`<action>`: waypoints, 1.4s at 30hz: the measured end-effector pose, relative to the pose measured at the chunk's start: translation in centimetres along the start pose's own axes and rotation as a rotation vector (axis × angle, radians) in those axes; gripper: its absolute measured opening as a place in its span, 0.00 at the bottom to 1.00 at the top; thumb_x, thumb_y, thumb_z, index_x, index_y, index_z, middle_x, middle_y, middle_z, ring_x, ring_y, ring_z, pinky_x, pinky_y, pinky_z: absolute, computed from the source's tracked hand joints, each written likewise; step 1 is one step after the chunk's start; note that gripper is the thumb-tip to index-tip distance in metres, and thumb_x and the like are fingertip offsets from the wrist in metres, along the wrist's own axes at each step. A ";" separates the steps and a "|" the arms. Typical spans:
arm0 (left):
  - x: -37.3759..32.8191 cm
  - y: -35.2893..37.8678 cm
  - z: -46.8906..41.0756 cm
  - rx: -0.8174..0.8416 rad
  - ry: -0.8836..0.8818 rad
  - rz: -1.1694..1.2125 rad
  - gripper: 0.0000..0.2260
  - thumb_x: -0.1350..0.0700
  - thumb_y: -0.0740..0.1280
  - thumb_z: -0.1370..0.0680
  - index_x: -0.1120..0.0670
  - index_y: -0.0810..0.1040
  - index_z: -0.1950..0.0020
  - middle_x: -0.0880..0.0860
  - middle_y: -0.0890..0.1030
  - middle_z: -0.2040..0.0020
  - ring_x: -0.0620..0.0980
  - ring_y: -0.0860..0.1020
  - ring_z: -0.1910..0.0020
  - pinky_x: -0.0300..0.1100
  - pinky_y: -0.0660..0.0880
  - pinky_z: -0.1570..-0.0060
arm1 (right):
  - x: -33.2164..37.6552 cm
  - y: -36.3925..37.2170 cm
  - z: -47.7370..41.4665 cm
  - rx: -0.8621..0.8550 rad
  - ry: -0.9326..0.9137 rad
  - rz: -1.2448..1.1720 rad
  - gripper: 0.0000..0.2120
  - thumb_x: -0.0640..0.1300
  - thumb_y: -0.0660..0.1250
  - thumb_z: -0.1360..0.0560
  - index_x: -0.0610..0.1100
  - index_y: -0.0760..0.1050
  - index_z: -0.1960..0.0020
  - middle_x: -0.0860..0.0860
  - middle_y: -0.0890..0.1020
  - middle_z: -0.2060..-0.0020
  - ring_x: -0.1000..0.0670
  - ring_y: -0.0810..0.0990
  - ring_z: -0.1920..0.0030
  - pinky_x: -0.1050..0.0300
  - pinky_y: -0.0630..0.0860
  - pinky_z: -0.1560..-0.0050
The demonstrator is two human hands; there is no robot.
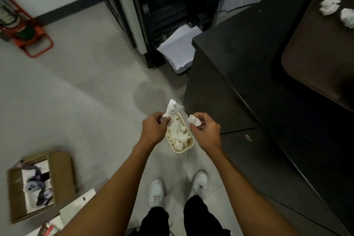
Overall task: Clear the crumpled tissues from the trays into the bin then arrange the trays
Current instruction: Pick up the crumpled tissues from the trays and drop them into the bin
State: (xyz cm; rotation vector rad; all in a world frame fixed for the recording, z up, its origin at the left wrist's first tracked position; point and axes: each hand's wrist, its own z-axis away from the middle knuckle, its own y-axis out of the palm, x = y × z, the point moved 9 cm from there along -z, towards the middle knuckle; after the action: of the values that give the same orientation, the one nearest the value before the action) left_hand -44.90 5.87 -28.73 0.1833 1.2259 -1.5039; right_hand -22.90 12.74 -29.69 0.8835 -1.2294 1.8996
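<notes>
A small cream bin (188,148) stands on the floor beside the dark table, with several crumpled tissues inside. My left hand (154,127) is above its left rim, pinching a long crumpled tissue (172,108). My right hand (206,127) is above its right rim, fingers closed on a small tissue ball (194,120). A brown tray (314,48) lies on the dark table (249,59) at the right. It carries two crumpled tissues, one (330,3) by its far edge and another (347,17) at the frame's right border.
A black printer cabinet (172,5) with white paper sheets (179,48) stands ahead. An open cardboard box (41,184) sits on the floor at the lower left. A red extinguisher stand (24,30) is at the far left. My white shoes (157,191) are below the bin.
</notes>
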 end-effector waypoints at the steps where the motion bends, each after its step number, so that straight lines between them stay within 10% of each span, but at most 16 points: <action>1: 1.4 1.0 -0.6 0.003 -0.019 0.012 0.09 0.52 0.68 0.19 0.55 0.84 0.45 0.49 0.84 0.56 0.43 0.80 0.60 0.26 0.69 0.65 | -1.5 0.8 -0.6 0.005 0.000 0.020 0.14 0.43 0.77 0.27 0.49 0.81 0.42 0.53 0.84 0.50 0.54 0.84 0.51 0.54 0.85 0.50; 6: 7.6 5.8 -3.9 0.013 -0.069 0.044 0.09 0.51 0.68 0.20 0.54 0.85 0.46 0.51 0.86 0.54 0.51 0.83 0.54 0.45 0.79 0.50 | -8.3 5.1 -2.7 0.037 -0.017 0.114 0.14 0.43 0.77 0.27 0.47 0.81 0.42 0.53 0.83 0.50 0.52 0.84 0.51 0.65 0.82 0.52; 11: 12.9 9.8 -6.9 0.019 -0.073 0.026 0.09 0.51 0.69 0.20 0.54 0.85 0.47 0.51 0.85 0.55 0.52 0.82 0.54 0.43 0.76 0.52 | -15.2 9.6 -4.2 0.065 0.014 0.197 0.15 0.40 0.76 0.26 0.42 0.80 0.40 0.51 0.79 0.47 0.51 0.81 0.49 0.79 0.72 0.58; 15: 16.6 12.3 -8.6 0.029 -0.065 0.007 0.09 0.52 0.69 0.20 0.55 0.85 0.46 0.51 0.85 0.55 0.50 0.82 0.55 0.39 0.72 0.55 | -20.5 13.2 -5.2 0.113 0.019 0.300 0.17 0.43 0.76 0.25 0.42 0.79 0.38 0.47 0.81 0.43 0.47 0.82 0.44 0.55 0.83 0.45; 20: 19.4 14.2 -10.0 0.031 -0.047 -0.026 0.08 0.52 0.69 0.20 0.54 0.85 0.46 0.50 0.85 0.54 0.49 0.81 0.54 0.38 0.71 0.55 | -25.6 17.2 -5.8 0.343 0.075 0.612 0.27 0.50 0.73 0.24 0.47 0.71 0.27 0.47 0.78 0.34 0.43 0.75 0.34 0.48 0.73 0.33; 38: 21.7 24.1 -11.1 0.341 -0.010 -0.433 0.21 0.58 0.68 0.22 0.56 0.74 0.27 0.58 0.77 0.31 0.60 0.76 0.34 0.50 0.74 0.36 | -26.7 10.1 -5.9 0.094 0.225 0.289 0.19 0.40 0.69 0.21 0.50 0.75 0.32 0.51 0.77 0.37 0.49 0.75 0.36 0.52 0.77 0.36; 42: 20.2 21.4 -9.9 0.274 0.025 -0.394 0.18 0.56 0.65 0.20 0.56 0.77 0.30 0.57 0.79 0.34 0.58 0.78 0.36 0.47 0.74 0.36 | -23.9 9.8 -5.2 0.109 0.195 0.258 0.17 0.40 0.69 0.21 0.49 0.75 0.33 0.50 0.78 0.38 0.49 0.76 0.38 0.67 0.73 0.48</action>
State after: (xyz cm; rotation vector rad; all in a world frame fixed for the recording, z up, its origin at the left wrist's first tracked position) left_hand -39.82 4.12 -59.30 0.1467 1.1133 -2.0188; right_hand -19.37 10.07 -55.67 0.5985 -1.1747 2.2174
